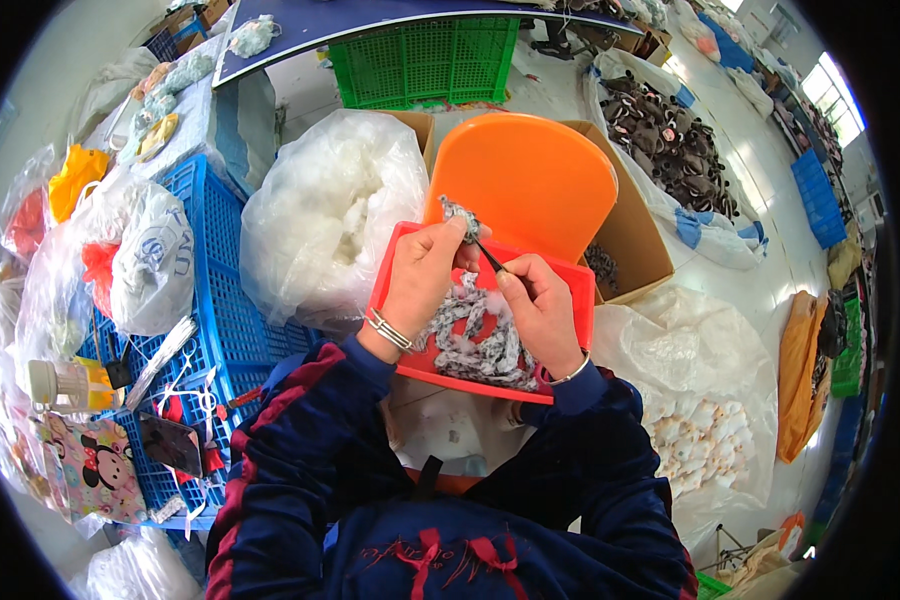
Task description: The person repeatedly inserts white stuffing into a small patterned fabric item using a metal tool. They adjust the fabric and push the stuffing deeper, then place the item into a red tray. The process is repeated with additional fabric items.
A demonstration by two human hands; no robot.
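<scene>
My left hand (428,268) pinches a small grey-and-white fuzzy fabric piece (457,214) above the far side of a red tray (470,377). In my right hand (542,308) is a slim dark pointed tool (490,256), its exact kind unclear. The tool's far end meets the fuzzy piece at my left fingertips, where the fingers partly hide it. Below both hands, several similar grey-and-white fuzzy pieces (480,345) lie heaped in the tray, with wisps of white fluff among them. Both wrists wear bracelets.
Just beyond the tray stands an orange chair back (530,180). On the left are a clear bag of white stuffing (345,215) and a blue crate (220,290) loaded with bags and scissors. A cardboard box (630,235) and a bag of small pale pieces (705,440) sit at right.
</scene>
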